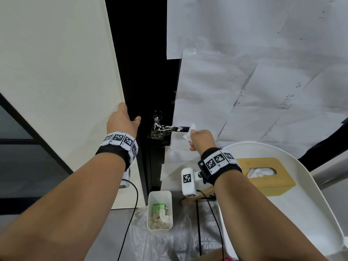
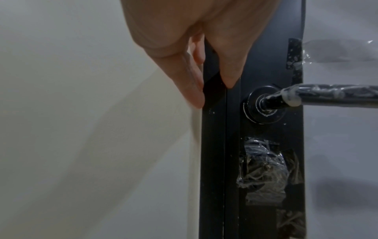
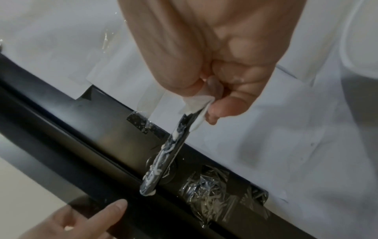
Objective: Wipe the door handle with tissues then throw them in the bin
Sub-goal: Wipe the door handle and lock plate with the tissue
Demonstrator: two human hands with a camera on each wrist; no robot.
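The black door handle [image 1: 169,128] is streaked with white smears along its lever [image 3: 166,155] and at its base [image 2: 290,98]. My right hand [image 1: 194,134] pinches a white tissue [image 3: 195,101] round the lever's free end. The tissue [image 1: 191,129] sticks out above my curled fingers. My left hand [image 1: 130,113] lies with straight fingers [image 2: 194,84] against the dark door edge left of the handle, thumb on the door face. On the floor below stands a white rectangular bin [image 1: 160,194] holding crumpled tissues and a green item.
White paper sheets [image 1: 244,72] are taped over the door right of the handle. Clear tape [image 2: 263,169] covers the lock below the handle. A wooden tissue box [image 1: 271,178] sits on a white round seat [image 1: 323,204] at right. Plastic sheeting and black cables lie on the floor.
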